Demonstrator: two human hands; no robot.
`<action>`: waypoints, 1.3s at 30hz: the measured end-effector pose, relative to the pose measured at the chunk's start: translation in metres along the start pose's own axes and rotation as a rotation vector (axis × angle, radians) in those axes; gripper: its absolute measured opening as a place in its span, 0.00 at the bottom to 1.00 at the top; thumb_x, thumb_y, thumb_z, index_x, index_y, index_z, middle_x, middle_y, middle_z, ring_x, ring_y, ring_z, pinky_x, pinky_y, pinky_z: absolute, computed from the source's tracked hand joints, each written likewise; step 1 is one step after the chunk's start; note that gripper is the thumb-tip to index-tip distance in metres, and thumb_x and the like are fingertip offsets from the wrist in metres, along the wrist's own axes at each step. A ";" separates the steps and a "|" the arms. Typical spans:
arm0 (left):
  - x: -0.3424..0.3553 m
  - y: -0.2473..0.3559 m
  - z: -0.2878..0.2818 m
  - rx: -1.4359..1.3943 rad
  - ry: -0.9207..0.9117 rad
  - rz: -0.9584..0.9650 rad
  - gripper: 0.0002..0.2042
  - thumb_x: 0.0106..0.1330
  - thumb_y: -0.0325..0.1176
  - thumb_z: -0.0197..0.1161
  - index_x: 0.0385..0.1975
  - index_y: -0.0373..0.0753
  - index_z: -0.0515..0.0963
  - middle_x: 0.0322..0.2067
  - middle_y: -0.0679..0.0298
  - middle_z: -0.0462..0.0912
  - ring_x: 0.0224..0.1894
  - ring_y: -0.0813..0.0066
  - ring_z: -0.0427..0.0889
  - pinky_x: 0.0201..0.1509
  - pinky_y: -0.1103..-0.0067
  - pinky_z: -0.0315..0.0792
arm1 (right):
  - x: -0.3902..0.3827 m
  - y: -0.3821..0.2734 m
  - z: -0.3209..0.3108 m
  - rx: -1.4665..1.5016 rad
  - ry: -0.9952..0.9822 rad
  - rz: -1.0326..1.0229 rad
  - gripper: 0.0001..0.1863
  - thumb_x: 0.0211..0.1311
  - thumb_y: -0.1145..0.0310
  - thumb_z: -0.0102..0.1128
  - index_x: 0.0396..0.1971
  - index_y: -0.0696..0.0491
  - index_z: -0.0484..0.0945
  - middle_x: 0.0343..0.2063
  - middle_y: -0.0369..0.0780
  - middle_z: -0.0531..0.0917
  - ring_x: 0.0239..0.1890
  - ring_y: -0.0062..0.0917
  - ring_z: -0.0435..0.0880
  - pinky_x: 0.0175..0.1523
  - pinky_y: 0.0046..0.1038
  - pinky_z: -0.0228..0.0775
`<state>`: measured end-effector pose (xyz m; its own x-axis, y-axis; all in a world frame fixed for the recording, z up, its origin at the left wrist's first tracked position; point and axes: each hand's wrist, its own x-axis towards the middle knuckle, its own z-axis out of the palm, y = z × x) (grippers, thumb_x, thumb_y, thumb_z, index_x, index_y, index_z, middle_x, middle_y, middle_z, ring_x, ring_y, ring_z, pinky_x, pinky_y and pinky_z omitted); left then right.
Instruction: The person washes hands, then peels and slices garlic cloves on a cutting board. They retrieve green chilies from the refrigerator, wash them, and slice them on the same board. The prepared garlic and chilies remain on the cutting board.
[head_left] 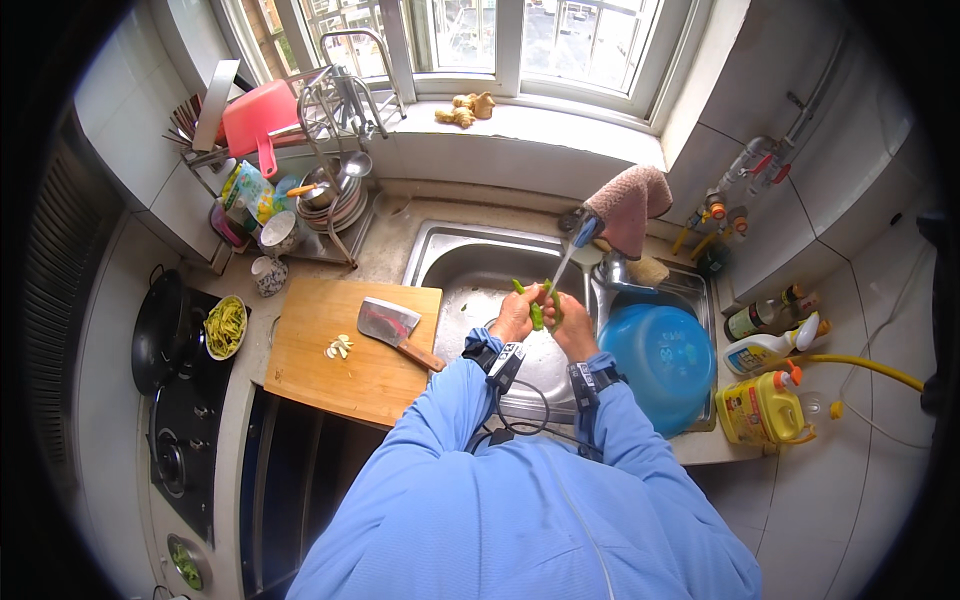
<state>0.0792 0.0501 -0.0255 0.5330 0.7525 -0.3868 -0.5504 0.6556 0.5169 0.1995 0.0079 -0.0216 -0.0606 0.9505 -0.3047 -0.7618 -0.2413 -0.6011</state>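
Observation:
Over the steel sink [470, 232], my left hand [513, 318] and my right hand [574, 328] are close together. Both are closed around slim green chili peppers [537, 318], which poke out between the fingers. A stream of water [566, 262] from the tap runs down onto them. Left of the sink, a cleaver [387, 319] with a wooden handle lies on a wooden cutting board [330, 385]. Beside the blade is a small heap of pale garlic pieces [341, 346]. My fingers partly hide the peppers, so their exact number does not show.
An upside-down blue basin [655, 365] covers the right sink bowl. Bottles and a yellow jug [758, 408] stand right of it. On the left are a black wok [160, 335], a bowl of sliced vegetables [225, 328] and a dish rack [345, 225]. Ginger [466, 109] lies on the windowsill.

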 end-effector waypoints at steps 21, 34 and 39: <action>-0.004 0.007 -0.019 0.793 -0.021 0.139 0.03 0.59 0.26 0.59 0.28 0.35 0.78 0.25 0.67 0.78 0.25 0.83 0.75 0.27 0.85 0.69 | 0.003 -0.019 0.006 -1.180 0.022 -0.317 0.10 0.56 0.66 0.61 0.29 0.58 0.77 0.16 0.36 0.79 0.17 0.16 0.77 0.22 0.19 0.67; -0.010 0.013 -0.020 1.408 0.085 0.365 0.08 0.48 0.30 0.66 0.26 0.33 0.80 0.21 0.60 0.80 0.26 0.79 0.76 0.32 0.78 0.70 | 0.005 -0.004 -0.010 -1.400 -0.030 -0.360 0.03 0.51 0.74 0.55 0.21 0.57 0.73 0.17 0.45 0.79 0.20 0.31 0.80 0.26 0.29 0.70; -0.010 0.012 -0.023 1.262 0.096 0.340 0.09 0.48 0.31 0.66 0.27 0.32 0.79 0.20 0.64 0.79 0.24 0.80 0.75 0.29 0.79 0.69 | 0.009 0.007 -0.016 -1.425 0.012 -0.555 0.04 0.50 0.73 0.55 0.21 0.57 0.73 0.18 0.48 0.78 0.24 0.41 0.79 0.28 0.33 0.70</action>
<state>0.0525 0.0515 -0.0334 0.4109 0.9036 -0.1213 0.3578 -0.0375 0.9330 0.2040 0.0114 -0.0406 0.0246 0.9816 0.1894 0.5490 0.1451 -0.8232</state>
